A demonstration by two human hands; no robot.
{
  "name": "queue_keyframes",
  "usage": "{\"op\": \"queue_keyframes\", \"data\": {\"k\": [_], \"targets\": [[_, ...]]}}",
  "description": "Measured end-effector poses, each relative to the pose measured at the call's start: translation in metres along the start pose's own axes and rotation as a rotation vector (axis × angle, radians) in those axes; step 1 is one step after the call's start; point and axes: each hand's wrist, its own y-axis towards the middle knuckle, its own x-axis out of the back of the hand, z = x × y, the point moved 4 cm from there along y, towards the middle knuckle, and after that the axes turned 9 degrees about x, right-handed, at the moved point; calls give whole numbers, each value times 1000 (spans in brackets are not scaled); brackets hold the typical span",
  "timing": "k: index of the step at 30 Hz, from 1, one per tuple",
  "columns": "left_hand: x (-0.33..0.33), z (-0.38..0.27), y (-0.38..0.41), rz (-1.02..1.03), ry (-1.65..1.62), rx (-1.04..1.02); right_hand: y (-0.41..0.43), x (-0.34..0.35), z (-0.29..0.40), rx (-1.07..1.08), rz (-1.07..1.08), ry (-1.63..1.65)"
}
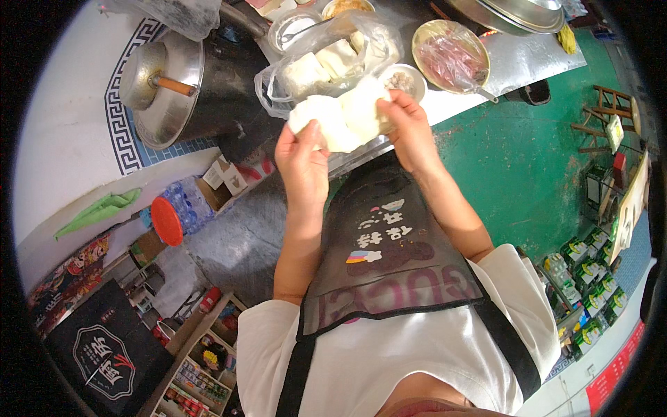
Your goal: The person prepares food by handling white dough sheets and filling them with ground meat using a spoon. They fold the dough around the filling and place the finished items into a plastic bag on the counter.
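Observation:
Both hands are raised in front of my apron, holding a pale, soft, dough-like piece (346, 122) between them. My left hand (302, 167) pinches its left end, thumb on top. At the right end, my right hand (409, 125) grips it with thumb and fingers. The piece bends in the middle, and bright light washes out its surface detail. Just beyond it lies a clear plastic bag (268, 94) with several square, pale blocks (336, 57), perhaps stacked wrappers. A white bowl of small pinkish pieces (400, 82) stands behind my right hand.
A plastic-covered bowl of pink minced filling (452, 57) sits on the metal counter (521, 62), a handle jutting over its edge. White bowl with spoon (294, 31) stands behind the bag. A large lidded pot (172, 94) is at left, another metal lid (516, 15) far right.

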Motion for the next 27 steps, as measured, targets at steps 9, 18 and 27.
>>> {"op": "queue_keyframes", "data": {"k": [9,18,27], "targets": [[-5,8,2,1,-5,50,-17,-33,11,301,170,-450],[-2,10,2,-59,41,54,-21,-39,13,408,236,-665],[0,13,3,-46,70,18,-22,-40,13,389,278,-719]]}}
